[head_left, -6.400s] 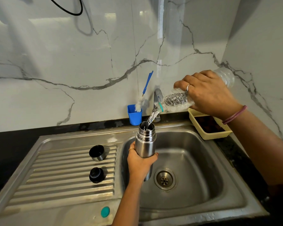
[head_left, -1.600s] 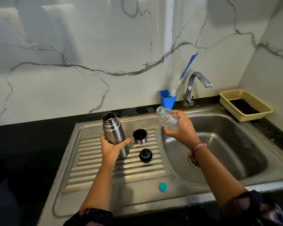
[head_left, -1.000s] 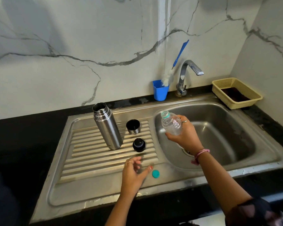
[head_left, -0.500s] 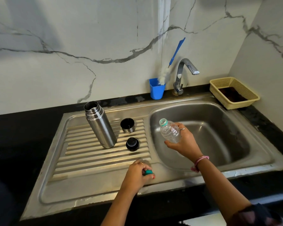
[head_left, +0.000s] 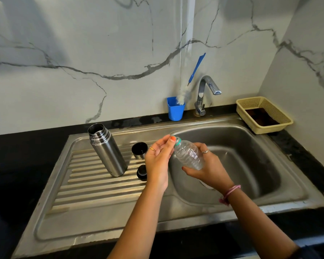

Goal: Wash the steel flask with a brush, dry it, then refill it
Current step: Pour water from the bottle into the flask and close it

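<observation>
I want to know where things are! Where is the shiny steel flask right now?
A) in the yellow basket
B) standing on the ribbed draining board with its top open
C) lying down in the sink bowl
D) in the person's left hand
B: the steel flask stands uncapped on the ribbed draining board, while both hands are busy with the plastic bottle.

Bright soft light, glare on marble wall [head_left: 101,53], wide-angle edge bending

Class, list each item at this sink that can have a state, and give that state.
steel flask: upright on the drainboard, uncapped
flask cup: off, mouth up
flask stopper: off, on drainboard
plastic bottle: held tilted by right hand
teal cap: at bottle mouth, pinched by left hand
tap: not running
</observation>
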A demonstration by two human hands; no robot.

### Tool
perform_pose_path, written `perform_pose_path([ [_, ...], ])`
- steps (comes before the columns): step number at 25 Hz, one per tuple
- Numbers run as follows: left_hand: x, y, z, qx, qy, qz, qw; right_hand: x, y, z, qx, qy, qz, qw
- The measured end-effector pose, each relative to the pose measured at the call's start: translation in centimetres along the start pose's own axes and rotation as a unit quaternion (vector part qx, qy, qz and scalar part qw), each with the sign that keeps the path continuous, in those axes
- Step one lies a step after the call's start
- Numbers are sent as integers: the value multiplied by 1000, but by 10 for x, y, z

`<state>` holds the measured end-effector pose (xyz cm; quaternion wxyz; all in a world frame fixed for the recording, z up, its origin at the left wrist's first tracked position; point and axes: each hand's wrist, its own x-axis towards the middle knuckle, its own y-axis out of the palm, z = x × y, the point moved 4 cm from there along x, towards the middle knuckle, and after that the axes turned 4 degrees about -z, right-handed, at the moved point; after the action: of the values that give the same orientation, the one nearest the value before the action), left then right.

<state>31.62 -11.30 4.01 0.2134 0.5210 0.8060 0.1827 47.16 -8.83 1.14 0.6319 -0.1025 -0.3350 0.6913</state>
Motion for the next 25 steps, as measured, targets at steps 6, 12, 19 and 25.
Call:
perform_pose_path([
  [6, 6, 7, -2, 92, 44, 23, 995, 4, -17, 6, -86, -74, -37, 993],
  [12, 10, 20, 0, 80, 11, 65, 995, 8, -20, 7, 102, 31, 79, 991],
  [19, 19, 24, -6, 39, -16, 78, 996, 13, -20, 9, 174, 69, 125, 974],
  [25, 21, 24, -5, 68, -34, 114, 991, 6, -14, 10, 304, 110, 231, 918],
])
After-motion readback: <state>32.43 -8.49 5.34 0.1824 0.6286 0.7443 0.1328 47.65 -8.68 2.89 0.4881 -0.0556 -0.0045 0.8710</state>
